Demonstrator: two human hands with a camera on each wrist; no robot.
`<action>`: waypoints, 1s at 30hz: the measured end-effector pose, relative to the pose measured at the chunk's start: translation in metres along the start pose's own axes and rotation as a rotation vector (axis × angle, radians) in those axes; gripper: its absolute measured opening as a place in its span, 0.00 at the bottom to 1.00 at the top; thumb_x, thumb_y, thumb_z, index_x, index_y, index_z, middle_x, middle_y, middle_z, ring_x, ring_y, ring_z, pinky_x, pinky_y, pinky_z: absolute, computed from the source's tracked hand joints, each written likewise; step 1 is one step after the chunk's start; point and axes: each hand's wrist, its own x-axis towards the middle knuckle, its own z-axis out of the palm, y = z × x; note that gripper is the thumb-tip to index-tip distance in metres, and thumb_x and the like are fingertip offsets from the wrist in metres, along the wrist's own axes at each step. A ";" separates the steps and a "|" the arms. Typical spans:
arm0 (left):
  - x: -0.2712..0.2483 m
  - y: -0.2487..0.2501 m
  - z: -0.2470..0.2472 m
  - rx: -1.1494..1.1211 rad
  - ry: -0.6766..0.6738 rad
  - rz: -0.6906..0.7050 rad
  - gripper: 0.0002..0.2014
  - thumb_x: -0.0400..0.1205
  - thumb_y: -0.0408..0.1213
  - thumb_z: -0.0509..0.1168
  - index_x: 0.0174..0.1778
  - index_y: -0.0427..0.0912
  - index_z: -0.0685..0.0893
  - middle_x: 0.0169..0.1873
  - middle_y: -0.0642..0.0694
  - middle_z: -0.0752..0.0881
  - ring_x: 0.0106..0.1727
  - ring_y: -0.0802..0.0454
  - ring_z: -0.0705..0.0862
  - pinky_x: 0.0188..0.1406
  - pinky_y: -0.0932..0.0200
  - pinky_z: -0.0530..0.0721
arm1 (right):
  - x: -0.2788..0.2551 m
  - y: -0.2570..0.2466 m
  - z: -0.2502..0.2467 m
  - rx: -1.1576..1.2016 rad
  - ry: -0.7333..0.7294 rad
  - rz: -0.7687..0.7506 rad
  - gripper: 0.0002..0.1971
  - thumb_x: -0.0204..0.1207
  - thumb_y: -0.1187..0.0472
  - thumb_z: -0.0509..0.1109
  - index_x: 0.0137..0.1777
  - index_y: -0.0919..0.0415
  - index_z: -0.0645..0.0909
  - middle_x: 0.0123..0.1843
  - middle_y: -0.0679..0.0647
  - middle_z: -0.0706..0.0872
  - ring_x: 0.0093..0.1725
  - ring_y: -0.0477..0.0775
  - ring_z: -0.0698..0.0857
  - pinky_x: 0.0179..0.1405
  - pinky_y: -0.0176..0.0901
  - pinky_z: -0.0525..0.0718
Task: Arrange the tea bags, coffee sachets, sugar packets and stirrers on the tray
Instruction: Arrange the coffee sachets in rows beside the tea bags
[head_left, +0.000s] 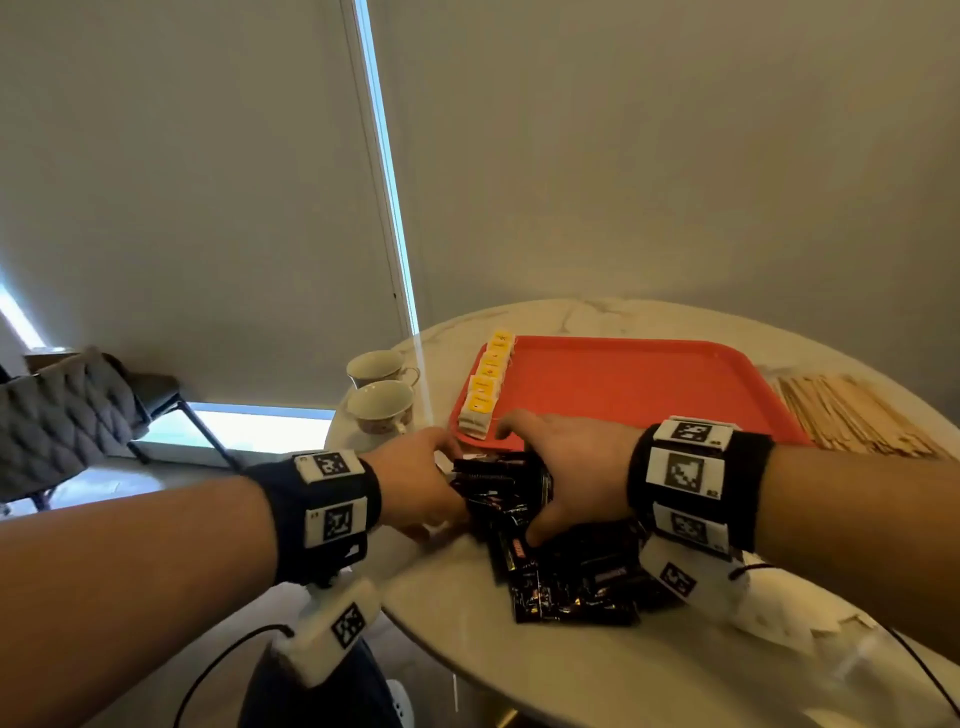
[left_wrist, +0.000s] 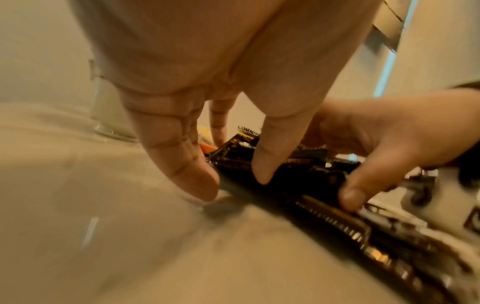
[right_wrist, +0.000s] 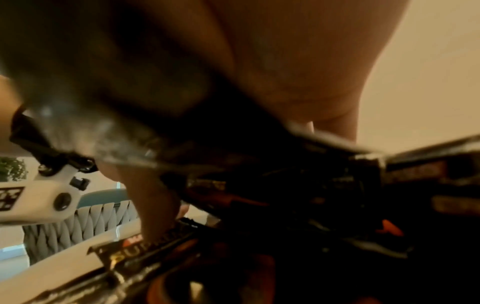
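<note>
At the near edge of the marble worktop (head_left: 467, 649), the left hand (head_left: 415, 486) and right hand (head_left: 566, 457) grasp a bunch of black coffee sachets (head_left: 498, 486) between them, fingers curled round it, above more sachets (head_left: 571, 587). Behind, the red tray (head_left: 649, 384) holds tea bags (head_left: 488, 382) along its left edge; stirrers (head_left: 847, 410) lie right of it.

both forearms are bare; the left wrist (head_left: 332, 501) and right wrist (head_left: 693, 480) each wear a black band set with white blocks bearing black square-patterned markers; a white camera housing (head_left: 337, 631) (marker-tagged, black screws) hangs beneath each; thin black cables trail off.
</note>
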 end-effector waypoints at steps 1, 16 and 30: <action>-0.002 0.001 -0.001 -0.113 -0.023 -0.036 0.24 0.78 0.26 0.77 0.65 0.51 0.79 0.54 0.38 0.90 0.49 0.42 0.93 0.52 0.40 0.94 | 0.003 0.000 0.000 -0.010 0.007 0.000 0.52 0.62 0.39 0.85 0.83 0.43 0.61 0.72 0.46 0.78 0.68 0.53 0.80 0.67 0.52 0.82; 0.026 0.008 0.020 -0.705 0.056 -0.128 0.16 0.79 0.36 0.79 0.62 0.39 0.90 0.50 0.38 0.95 0.52 0.39 0.95 0.54 0.42 0.93 | 0.013 0.005 0.004 0.187 0.079 -0.047 0.31 0.57 0.43 0.89 0.53 0.42 0.73 0.51 0.42 0.85 0.49 0.46 0.84 0.52 0.51 0.88; 0.012 0.012 0.009 -0.529 0.338 0.118 0.29 0.75 0.21 0.77 0.69 0.46 0.78 0.54 0.42 0.91 0.53 0.42 0.93 0.52 0.37 0.94 | 0.013 0.032 -0.007 0.569 0.116 0.012 0.23 0.69 0.34 0.79 0.49 0.53 0.86 0.46 0.50 0.92 0.41 0.46 0.88 0.44 0.45 0.87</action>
